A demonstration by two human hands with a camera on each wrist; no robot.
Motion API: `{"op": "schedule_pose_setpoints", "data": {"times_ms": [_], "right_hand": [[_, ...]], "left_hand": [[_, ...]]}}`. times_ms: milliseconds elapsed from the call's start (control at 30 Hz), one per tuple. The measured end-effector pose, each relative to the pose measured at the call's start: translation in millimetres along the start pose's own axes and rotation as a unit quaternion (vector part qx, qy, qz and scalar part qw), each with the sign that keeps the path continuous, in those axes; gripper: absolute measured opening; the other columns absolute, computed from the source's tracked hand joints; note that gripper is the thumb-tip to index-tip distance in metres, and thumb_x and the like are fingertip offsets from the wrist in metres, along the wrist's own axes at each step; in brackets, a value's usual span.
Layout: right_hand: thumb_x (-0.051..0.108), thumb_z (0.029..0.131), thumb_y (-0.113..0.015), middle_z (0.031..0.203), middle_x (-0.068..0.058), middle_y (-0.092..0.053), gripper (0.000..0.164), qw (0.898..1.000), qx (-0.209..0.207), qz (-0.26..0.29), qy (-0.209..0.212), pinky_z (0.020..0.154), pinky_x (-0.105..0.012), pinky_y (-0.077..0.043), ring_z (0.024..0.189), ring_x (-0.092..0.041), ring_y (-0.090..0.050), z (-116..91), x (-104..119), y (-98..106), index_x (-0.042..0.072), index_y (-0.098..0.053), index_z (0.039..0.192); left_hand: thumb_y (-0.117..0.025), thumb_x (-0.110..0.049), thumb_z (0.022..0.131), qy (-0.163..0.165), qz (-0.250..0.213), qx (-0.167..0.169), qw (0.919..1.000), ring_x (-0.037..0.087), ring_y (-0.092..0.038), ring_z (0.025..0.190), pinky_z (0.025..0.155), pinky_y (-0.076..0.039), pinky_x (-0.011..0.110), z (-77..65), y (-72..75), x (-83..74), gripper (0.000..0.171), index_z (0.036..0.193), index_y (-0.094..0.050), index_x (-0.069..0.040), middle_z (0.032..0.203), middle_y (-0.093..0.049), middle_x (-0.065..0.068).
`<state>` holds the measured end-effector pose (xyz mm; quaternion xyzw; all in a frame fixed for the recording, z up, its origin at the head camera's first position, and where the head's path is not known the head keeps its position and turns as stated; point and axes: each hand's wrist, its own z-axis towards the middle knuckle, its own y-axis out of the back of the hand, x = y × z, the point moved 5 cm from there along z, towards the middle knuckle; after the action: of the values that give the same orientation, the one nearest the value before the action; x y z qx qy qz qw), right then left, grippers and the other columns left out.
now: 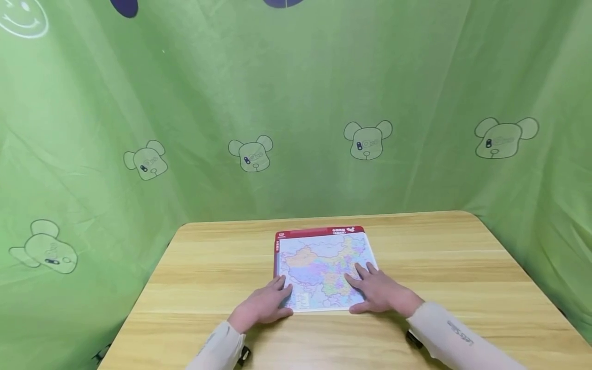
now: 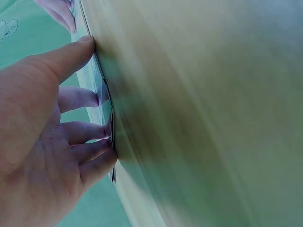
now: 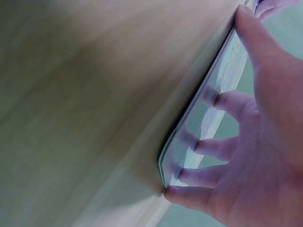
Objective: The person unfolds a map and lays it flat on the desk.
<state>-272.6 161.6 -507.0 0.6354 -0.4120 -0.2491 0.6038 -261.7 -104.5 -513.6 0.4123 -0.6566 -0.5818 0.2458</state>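
Observation:
A thin, flat board printed with a coloured map of China (image 1: 319,272) lies on the wooden table, its red header strip along the far edge. At its near left corner, my left hand (image 1: 265,303) rests with fingertips on the board and the thumb at the near edge. My right hand (image 1: 381,293) is spread over the right side, its fingertips touching the printed surface and its thumb by the near edge. In the right wrist view the glossy board (image 3: 189,137) reflects the fingertips. The left wrist view shows the board's thin edge (image 2: 108,90) beside the thumb and fingers.
The pale wood-grain table (image 1: 208,267) has rounded far corners. Behind it and on both sides hangs a green cloth (image 1: 296,180) printed with bear heads. Light sleeves cover both forearms, and a dark strap part (image 1: 413,339) shows under the right wrist.

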Motion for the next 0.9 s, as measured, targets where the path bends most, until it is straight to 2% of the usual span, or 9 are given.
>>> {"op": "schedule_pose_setpoints", "data": {"times_ms": [667, 900], "right_hand": [[0.067, 0.078, -0.058, 0.145, -0.032, -0.027, 0.089, 1.000, 0.005, 0.006, -0.016, 0.099, -0.069, -0.028, 0.128, -0.060, -0.023, 7.5, 14.2, -4.2, 0.009, -0.043, 0.143], [0.067, 0.079, -0.058, 0.147, -0.031, -0.025, 0.087, 1.000, 0.008, 0.013, -0.017, 0.102, -0.067, -0.026, 0.130, -0.057, -0.020, 7.5, 13.7, -4.0, 0.011, -0.041, 0.144]], "left_hand": [[-0.053, -0.051, 0.091, 0.001, -0.003, 0.006, 1.0000, 0.030, -0.022, 0.140, 0.110, -0.028, 0.045, -10.5, 0.0, 12.5, 0.068, 0.145, -0.039, -0.011, 0.153, -0.024, 0.016], [-0.053, -0.052, 0.091, -0.007, 0.008, -0.005, 0.9999, 0.030, -0.024, 0.139, 0.110, -0.028, 0.045, -11.7, -0.9, 14.3, 0.068, 0.144, -0.040, -0.012, 0.152, -0.025, 0.017]]}}
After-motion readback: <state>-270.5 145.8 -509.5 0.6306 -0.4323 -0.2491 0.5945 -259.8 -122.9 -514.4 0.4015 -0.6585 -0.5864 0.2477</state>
